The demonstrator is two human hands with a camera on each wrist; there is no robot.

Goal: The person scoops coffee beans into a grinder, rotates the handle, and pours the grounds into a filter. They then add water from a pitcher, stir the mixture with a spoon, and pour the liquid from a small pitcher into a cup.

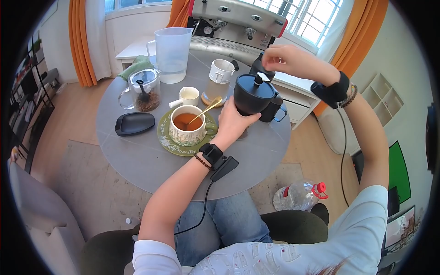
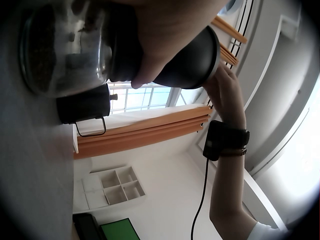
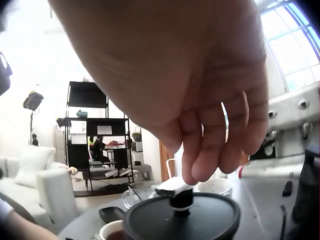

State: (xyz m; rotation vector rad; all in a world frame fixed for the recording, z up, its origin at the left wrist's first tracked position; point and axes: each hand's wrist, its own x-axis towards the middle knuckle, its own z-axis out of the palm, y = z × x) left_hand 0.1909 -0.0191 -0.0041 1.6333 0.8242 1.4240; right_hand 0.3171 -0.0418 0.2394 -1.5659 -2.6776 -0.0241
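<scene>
My left hand (image 1: pixel 236 123) grips a black manual coffee grinder (image 1: pixel 253 101) round its middle, fingers and thumb wrapped about the body. In the left wrist view its clear glass jar (image 2: pixel 65 55), with dark contents, shows below that hand. A flat round lid (image 3: pixel 182 220) tops the grinder, with a black shaft and a short silver piece (image 3: pixel 172 186) at its centre. Above the lid hangs my right hand (image 1: pixel 295 64), fingers loosely bent. In the right wrist view those fingertips overlap the silver piece, and nothing shows between the fingers.
On the round grey table (image 1: pixel 151 167) stand a tea cup (image 1: pixel 187 130) with a gold spoon, a small white pitcher (image 1: pixel 189 95), a black dish (image 1: pixel 134 123), a glass pot (image 1: pixel 151 89) of beans and a water jug (image 1: pixel 172 55). An espresso machine (image 1: pixel 238 27) is behind.
</scene>
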